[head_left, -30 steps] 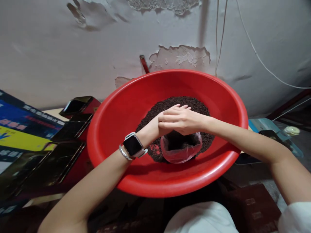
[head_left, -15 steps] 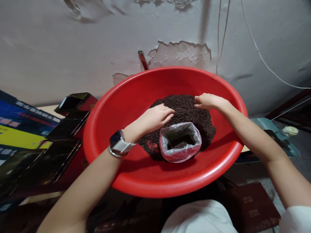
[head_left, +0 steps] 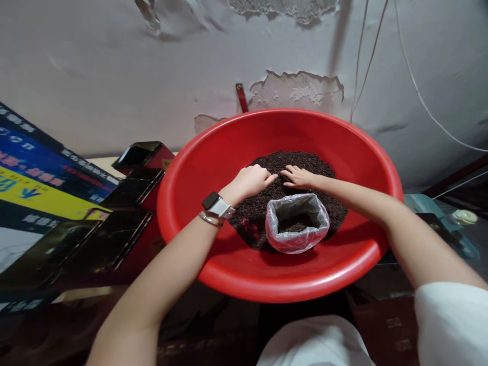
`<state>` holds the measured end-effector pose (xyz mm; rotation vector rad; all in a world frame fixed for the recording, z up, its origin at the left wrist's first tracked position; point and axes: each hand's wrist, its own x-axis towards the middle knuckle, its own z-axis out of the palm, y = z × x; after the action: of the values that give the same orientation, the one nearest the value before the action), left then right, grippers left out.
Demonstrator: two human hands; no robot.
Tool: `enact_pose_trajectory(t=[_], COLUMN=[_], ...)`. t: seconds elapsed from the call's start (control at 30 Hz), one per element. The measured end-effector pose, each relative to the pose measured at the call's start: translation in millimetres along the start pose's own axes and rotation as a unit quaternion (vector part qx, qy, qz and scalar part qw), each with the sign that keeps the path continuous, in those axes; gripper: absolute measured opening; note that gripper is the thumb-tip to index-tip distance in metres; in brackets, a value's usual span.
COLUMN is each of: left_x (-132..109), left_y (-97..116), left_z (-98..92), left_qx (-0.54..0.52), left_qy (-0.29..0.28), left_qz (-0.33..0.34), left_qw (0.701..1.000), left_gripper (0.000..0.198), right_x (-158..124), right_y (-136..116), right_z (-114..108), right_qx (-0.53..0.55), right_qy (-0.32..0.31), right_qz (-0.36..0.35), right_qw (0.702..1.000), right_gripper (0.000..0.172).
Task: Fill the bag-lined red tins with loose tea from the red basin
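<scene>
A heap of loose dark brown dried leaves (head_left: 305,160), like tea, lies in a wide red plastic basin (head_left: 213,147). My left hand (head_left: 252,181) rests at the heap's left side, one digit stretched out and the other fingers bent down, partly out of sight; I see nothing held in it. Opposite it, my right hand (head_left: 298,177) lies on the heap with its fingers spread. Just in front of both hands stands a container lined with a clear plastic bag (head_left: 297,241), its mouth open and some dark leaves inside.
Dark, shiny open-topped boxes (head_left: 110,239) stand left of the basin, beside a blue and yellow printed carton (head_left: 41,173). A peeling wall (head_left: 183,66) rises behind, with hanging cords (head_left: 368,71). At the right is a translucent bluish tub (head_left: 417,203).
My right hand has moved left and inward, spreading its fingers on the leaves near my left hand. My left hand's fingers have bent downward. The whole view has shifted slightly.
</scene>
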<state>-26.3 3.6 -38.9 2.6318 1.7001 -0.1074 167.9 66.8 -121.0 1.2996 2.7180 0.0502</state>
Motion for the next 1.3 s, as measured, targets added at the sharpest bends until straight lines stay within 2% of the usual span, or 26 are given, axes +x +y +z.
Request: enact_pose_trajectory(t=[0.13,0.23,0.33,0.4,0.5,0.57,0.63,0.7,0.73,0.83,0.93,1.03,1.13,1.23,1.3], left_x=[7,9,10,11,10,9,9,8,8,9,10,11,10,10,10], left_y=[-10,-12,-13,-13,-13,-13,-13,-14,-14,-15,-16,-18,-22,-25,-26], left_z=[6.4,8.0,7.4,6.9,6.1,5.1,3.8,2.6,2.3,2.5,3.8,5.4,7.3,9.3,10.2], left_qx=[0.052,0.056,0.05,0.048,0.049,0.049,0.047,0.046,0.046,0.047,0.049,0.049,0.053,0.054,0.049], left_qy=[0.011,0.019,0.026,0.026,0.022,0.02,0.019,0.023,0.028,0.034,0.026,0.013,-0.019,-0.04,-0.039], left_qz=[-0.024,-0.022,-0.027,-0.032,-0.036,-0.038,-0.039,-0.038,-0.037,-0.033,-0.035,-0.04,-0.038,-0.033,-0.032], left_qw=[0.998,0.998,0.998,0.998,0.998,0.998,0.998,0.998,0.998,0.998,0.998,0.998,0.998,0.997,0.998], left_gripper=[0.048,0.048,0.048,0.048,0.047,0.046,0.046,0.047,0.047,0.047,0.047,0.045,0.04,0.034,0.031], right_x=[6,8,11,10,-6,-29,-57,-84,-96,-117,-123,-117,-94,-50,-15], right_y=[-3,1,8,11,3,-10,-29,-46,-53,-63,-60,-51,-36,-17,-7], right_z=[17,20,7,-13,-57,-84,-102,-107,-105,-93,-88,-97,-104,-96,-81], right_qx=[-0.005,0.01,0.028,0.03,0.071,0.124,0.156,0.136,0.109,0.03,0.044,0.139,0.221,0.172,0.106], right_qy=[0.022,0.003,-0.017,-0.007,0.068,0.125,0.137,0.113,0.101,0.072,0.044,0.021,0.025,0.064,0.06], right_qz=[0.039,0.106,0.157,0.167,0.11,0.022,-0.073,-0.146,-0.161,-0.149,-0.136,-0.149,-0.138,-0.066,-0.03], right_qw=[0.999,0.994,0.987,0.986,0.989,0.984,0.976,0.973,0.976,0.986,0.989,0.979,0.965,0.981,0.992], right_gripper=[0.043,0.04,0.038,0.038,0.037,0.033,0.03,0.026,0.025,0.025,0.029,0.034,0.032,0.03,0.03])
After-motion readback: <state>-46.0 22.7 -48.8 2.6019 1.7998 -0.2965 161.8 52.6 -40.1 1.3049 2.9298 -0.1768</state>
